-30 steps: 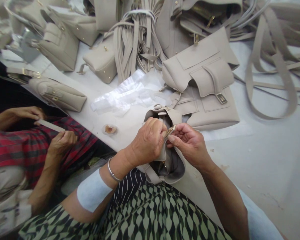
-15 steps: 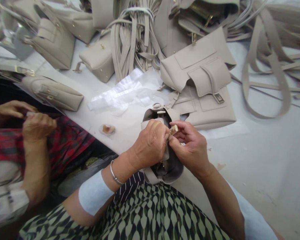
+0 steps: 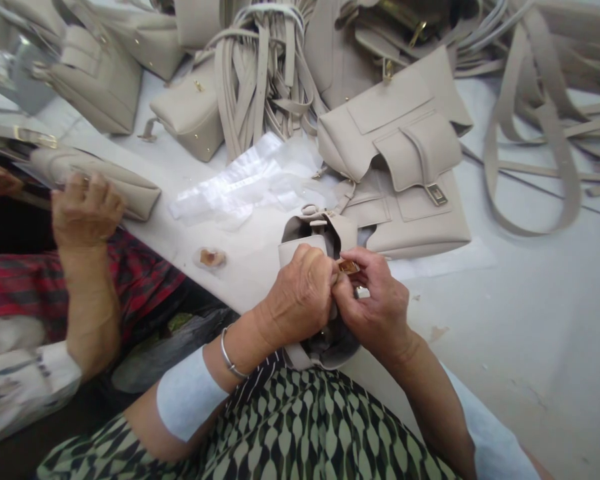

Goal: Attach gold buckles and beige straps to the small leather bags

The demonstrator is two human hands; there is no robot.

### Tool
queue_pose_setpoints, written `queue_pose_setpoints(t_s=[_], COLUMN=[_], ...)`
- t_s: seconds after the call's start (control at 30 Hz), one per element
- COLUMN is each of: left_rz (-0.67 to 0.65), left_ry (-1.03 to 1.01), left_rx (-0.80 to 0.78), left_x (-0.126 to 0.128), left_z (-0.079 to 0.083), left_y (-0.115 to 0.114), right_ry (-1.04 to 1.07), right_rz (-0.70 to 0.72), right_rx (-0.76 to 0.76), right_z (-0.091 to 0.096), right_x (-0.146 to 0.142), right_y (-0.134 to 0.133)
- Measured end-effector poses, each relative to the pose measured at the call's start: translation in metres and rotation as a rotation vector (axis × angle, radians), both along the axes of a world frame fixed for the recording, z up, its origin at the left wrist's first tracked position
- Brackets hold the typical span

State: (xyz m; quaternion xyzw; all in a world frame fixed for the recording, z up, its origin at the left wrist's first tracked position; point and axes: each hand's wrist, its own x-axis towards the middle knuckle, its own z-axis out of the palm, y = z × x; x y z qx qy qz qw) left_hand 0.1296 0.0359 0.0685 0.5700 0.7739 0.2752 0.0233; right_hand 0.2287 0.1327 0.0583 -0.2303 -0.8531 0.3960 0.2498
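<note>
Right hand [image 3: 373,293] is pinching gold clasp [image 3: 349,267] over beige bag [image 3: 297,250], left hand [image 3: 305,290] is clenching beside it, contents unclear, strap loop [image 3: 563,157] lying toward 2 o'clock.

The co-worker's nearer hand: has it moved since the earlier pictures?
Yes: upward. The co-worker's nearer hand, earlier below the table-edge bag, now overlaps it in view.

Worktable [image 3: 525,320]: white top, marked near the front by a brown stain [image 3: 439,332]. Lying on it: beige handbags at left, one a gold-studded bag [image 3: 193,110]; a tied bundle of beige straps [image 3: 257,87]; crumpled clear plastic sheets [image 3: 253,183]; a small brown item [image 3: 211,257] near the left edge; overlapping beige flap bags [image 3: 390,127]; loose straps [image 3: 555,173] at right.
</note>
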Motion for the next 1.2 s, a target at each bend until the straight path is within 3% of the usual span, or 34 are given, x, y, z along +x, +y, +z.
queue_pose_setpoints(t_s=[0.17, 0.5, 0.73, 0.83, 1.0, 1.2], left_rz=[-0.02, -0.038, -0.02, -0.026, -0.144, -0.316], left_ry=[-0.019, -0.008, -0.074, -0.116, -0.074, 0.0], left_rx=[0.028, 0.035, 0.149, 0.036, -0.213, -0.215], left_x=[0.0, 0.003, 0.01, 0.011, 0.012, 0.009], left_z=[0.002, 0.001, 0.0, -0.003, -0.005, -0.006], left_y=[0.001, 0.001, -0.001, -0.005, 0.0, 0.036], right_ry=[0.012, -0.127, -0.089, -0.105, -0.162, -0.257], right_rz=[0.049, 0.159, 0.094, 0.1, 0.168, 0.196], right_rx=[0.005, 0.236, 0.284, 0.257, 0.239, 0.241], right_z=[0.003, 0.019, 0.021, 0.016, 0.015, 0.022], right_x=[0.001, 0.007, 0.018, 0.029, 0.045, 0.054], right_y=[0.002, 0.01, 0.022, 0.031, 0.045, 0.06])
